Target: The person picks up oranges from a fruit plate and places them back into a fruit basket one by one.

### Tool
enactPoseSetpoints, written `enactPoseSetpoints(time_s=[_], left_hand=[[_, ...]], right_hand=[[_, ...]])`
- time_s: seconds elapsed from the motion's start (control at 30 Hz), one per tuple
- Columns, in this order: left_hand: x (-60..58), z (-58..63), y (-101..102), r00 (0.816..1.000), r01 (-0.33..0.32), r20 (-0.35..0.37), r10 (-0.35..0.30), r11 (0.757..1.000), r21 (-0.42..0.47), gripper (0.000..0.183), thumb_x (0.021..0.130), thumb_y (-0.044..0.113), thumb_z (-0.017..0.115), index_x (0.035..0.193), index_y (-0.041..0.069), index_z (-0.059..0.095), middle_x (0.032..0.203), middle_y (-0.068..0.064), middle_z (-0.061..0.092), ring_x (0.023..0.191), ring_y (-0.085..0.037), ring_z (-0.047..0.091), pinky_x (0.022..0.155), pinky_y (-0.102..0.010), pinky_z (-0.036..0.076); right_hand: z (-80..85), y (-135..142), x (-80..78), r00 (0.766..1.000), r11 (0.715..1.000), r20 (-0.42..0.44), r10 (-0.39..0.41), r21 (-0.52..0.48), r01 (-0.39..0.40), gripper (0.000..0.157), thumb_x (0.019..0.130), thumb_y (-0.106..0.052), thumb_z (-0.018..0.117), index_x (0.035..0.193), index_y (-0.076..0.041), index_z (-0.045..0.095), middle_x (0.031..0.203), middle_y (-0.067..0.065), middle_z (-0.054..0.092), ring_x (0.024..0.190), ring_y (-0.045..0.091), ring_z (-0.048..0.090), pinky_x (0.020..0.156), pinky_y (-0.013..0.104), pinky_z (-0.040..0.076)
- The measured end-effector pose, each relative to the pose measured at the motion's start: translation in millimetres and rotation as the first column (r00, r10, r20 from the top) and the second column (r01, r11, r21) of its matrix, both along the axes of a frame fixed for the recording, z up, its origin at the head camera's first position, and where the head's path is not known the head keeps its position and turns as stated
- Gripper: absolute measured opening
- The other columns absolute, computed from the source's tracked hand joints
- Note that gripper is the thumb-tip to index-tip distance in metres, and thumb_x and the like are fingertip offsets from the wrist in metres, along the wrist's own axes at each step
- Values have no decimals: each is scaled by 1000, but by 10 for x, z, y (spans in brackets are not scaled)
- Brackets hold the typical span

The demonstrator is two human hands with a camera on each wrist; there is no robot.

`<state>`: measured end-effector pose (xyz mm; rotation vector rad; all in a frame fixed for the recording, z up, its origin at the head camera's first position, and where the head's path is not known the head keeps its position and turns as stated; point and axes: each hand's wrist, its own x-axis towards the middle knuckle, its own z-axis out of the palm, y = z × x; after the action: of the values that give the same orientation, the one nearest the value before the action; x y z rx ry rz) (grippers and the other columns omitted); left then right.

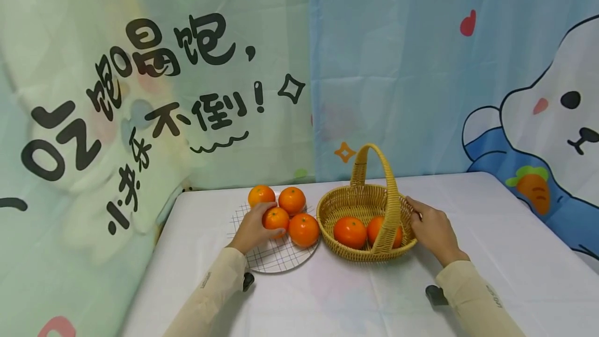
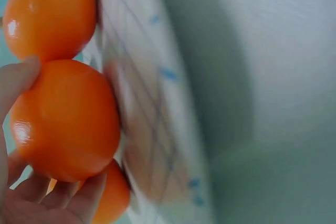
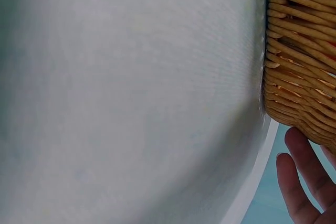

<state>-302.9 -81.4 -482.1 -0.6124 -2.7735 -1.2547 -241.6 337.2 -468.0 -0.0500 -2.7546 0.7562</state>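
Note:
On the white plate with a dark grid pattern (image 1: 281, 262) sit several oranges, one of them a front-right orange (image 1: 304, 230). My left hand (image 1: 252, 228) grips the nearest left orange (image 1: 276, 219), thumb on one side and fingers curled round the other, as the left wrist view also shows (image 2: 65, 121). Right of the plate stands a yellow wicker basket (image 1: 337, 199) with a tall arched handle. Two oranges lie in it, a left one (image 1: 350, 232) and a right one (image 1: 376, 229) partly behind the handle. My right hand (image 1: 435, 230) holds the basket's right rim; its thumb is largely hidden.
A white cloth covers the table (image 1: 355, 300). Behind it hangs a printed curtain (image 1: 398, 66) with writing and a cartoon animal. The basket's left side is close against the front-right orange. Dark straps or devices (image 1: 436, 295) show under both wrists.

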Motion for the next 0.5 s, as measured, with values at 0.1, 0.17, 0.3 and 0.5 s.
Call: enactPoseSetpoints(time_s=[0.1, 0.17, 0.3, 0.5], left_hand=[[12, -38, -15, 1000, -8, 12, 8, 1000, 6, 72, 77, 28, 84, 139, 8, 51, 139, -10, 51, 122, -33, 50, 105, -52, 39], [12, -70, -28, 1000, -5, 6, 5, 1000, 14, 74, 76, 29, 85, 139, 9, 51, 140, -11, 51, 122, -33, 49, 105, -53, 38], [4, -113, -40, 1000, 6, -12, -5, 999, 31, 76, 75, 30, 86, 140, 9, 50, 140, -11, 50, 123, -34, 49, 105, -54, 38], [7, -120, -46, 1000, 7, -6, -7, 999, 43, 76, 75, 30, 86, 139, 9, 50, 140, -12, 50, 122, -35, 48, 104, -55, 38]], right_hand=[[2, -2, -3, 1000, 1000, 5, 1, -3, -1, 45, 98, -6, 44, 142, 1, 47, 131, 32, 51, 71, 27, 51, 55, 33, 37], [0, -3, -3, 1000, 1000, 7, 1, -2, -1, 45, 98, -6, 45, 142, 1, 47, 132, 32, 51, 73, 28, 52, 56, 33, 37], [-17, 5, -5, 1000, 1000, -9, 4, 0, -4, 45, 97, -6, 44, 141, 1, 47, 130, 33, 52, 69, 27, 51, 55, 33, 37], [-43, 16, -10, 999, 1000, -46, 16, 3, -15, 45, 97, -5, 43, 141, 1, 48, 127, 34, 54, 57, 21, 43, 50, 31, 35]])
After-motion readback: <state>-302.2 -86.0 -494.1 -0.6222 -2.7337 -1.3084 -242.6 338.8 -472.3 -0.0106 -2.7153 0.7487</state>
